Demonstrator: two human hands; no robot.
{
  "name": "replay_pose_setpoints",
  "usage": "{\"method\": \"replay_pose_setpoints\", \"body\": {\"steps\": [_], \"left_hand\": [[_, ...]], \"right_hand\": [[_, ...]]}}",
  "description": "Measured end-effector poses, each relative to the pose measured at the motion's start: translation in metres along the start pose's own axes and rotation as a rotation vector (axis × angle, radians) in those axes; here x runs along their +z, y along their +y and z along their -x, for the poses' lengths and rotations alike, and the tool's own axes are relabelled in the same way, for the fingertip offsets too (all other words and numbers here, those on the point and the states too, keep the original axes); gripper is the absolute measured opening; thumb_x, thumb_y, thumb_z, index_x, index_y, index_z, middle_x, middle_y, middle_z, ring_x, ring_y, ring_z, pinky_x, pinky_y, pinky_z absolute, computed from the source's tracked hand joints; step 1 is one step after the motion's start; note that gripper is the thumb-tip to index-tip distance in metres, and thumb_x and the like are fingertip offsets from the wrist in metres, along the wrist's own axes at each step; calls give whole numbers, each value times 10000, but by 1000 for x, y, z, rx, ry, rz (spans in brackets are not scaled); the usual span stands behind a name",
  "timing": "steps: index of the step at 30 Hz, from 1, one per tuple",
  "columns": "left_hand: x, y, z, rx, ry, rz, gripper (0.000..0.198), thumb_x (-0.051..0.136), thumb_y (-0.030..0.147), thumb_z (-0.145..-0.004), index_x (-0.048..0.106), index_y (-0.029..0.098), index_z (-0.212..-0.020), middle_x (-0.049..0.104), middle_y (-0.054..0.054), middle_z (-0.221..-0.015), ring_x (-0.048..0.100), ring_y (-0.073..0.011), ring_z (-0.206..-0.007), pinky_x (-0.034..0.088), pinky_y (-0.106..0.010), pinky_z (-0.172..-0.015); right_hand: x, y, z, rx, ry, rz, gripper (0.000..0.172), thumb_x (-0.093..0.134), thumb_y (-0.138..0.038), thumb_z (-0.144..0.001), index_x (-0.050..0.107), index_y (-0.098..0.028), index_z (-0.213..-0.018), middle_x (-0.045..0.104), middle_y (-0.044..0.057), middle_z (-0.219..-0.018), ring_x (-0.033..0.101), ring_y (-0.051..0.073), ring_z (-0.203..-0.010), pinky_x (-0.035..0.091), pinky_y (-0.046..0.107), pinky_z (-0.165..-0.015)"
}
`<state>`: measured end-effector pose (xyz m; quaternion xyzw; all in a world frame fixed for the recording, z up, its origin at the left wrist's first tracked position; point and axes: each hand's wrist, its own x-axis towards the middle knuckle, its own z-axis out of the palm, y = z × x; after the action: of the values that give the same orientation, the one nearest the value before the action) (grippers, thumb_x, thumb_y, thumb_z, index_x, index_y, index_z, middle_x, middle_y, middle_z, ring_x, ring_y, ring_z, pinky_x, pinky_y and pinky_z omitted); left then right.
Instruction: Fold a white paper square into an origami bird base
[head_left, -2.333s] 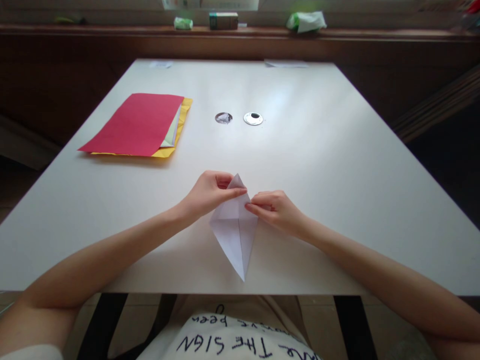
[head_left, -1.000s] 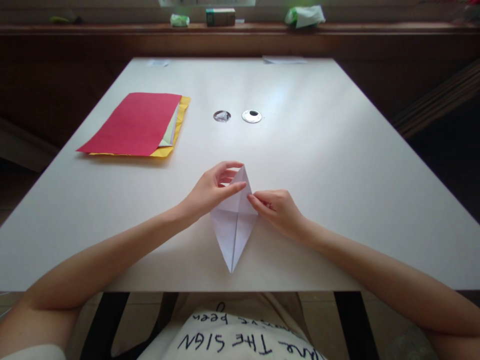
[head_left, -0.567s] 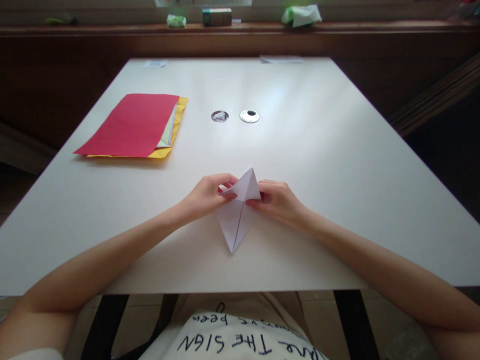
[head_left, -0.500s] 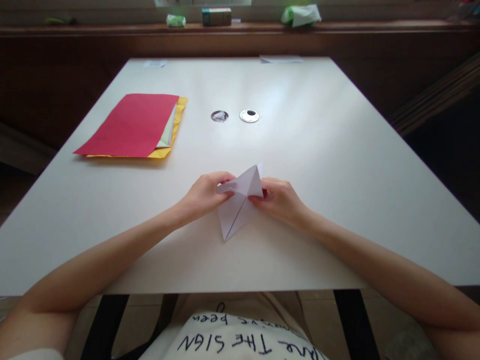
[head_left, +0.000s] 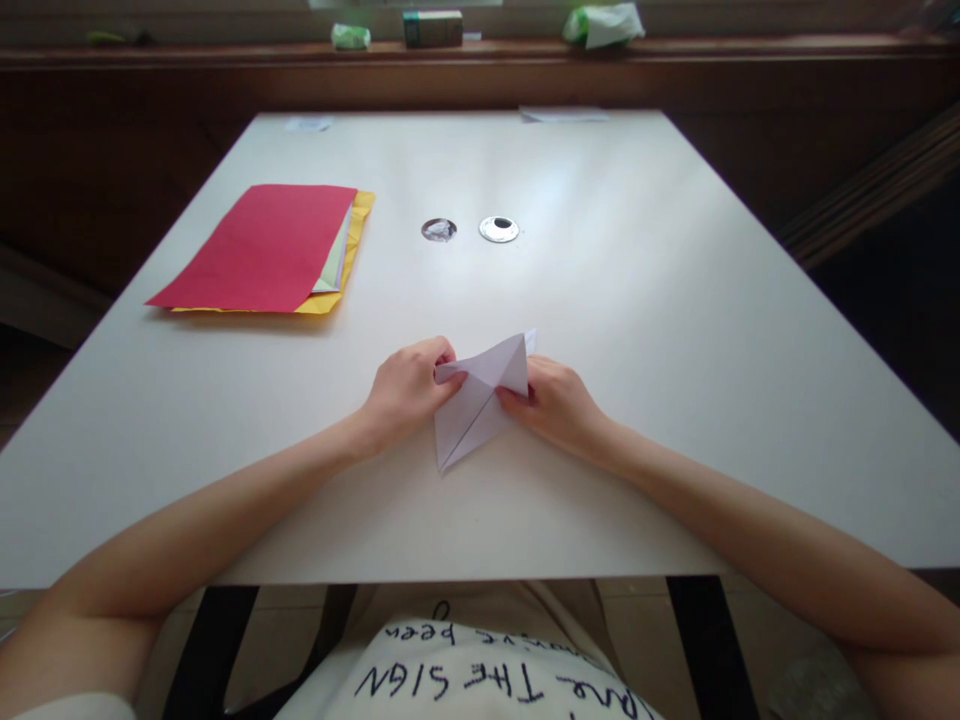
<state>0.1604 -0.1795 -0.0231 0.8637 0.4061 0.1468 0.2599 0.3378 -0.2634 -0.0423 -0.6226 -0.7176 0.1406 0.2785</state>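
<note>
A folded piece of white paper [head_left: 480, 400] is held between both hands above the near middle of the table. It has several creases, a pointed lower tip and a raised peak at its upper right. My left hand [head_left: 410, 388] pinches its left corner, the thumb lying on top. On the right edge, my right hand [head_left: 559, 402] grips the paper with the thumb in front; its other fingers are partly hidden behind the sheet.
The white table [head_left: 675, 400] bears a stack of red [head_left: 262, 250] and yellow paper at the left. Two round table inserts [head_left: 499, 230] lie beyond the hands. Flat papers [head_left: 562, 115] rest at the far edge; a small box [head_left: 433, 29] and packets stand on the ledge.
The paper's left flap has flattened and its lower tip has swung slightly left and up. My left hand has turned a little with it; both hands keep hold.
</note>
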Motion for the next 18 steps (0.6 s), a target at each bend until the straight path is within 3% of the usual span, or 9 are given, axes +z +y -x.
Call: {"method": "replay_pose_setpoints", "body": {"steps": [12,18], "left_hand": [[8,3,3,-51,70,35,130,531,291,-765,532,185,-691,521,10,-630,467,-147,-599,295,-256,-553],[7,3,3,-50,67,135,113,549,287,-764,552,181,-801,561,25,-693,514,-125,-612,364,-235,-573]], "right_hand": [[1,-1,1,12,32,-6,193,468,-189,-701,336,-191,-560,409,-11,-580,373,106,-550,277,235,-537],[3,-1,0,44,52,5,138,475,-197,-698,398,-182,-584,464,2,-604,407,110,-551,281,233,-529]]}}
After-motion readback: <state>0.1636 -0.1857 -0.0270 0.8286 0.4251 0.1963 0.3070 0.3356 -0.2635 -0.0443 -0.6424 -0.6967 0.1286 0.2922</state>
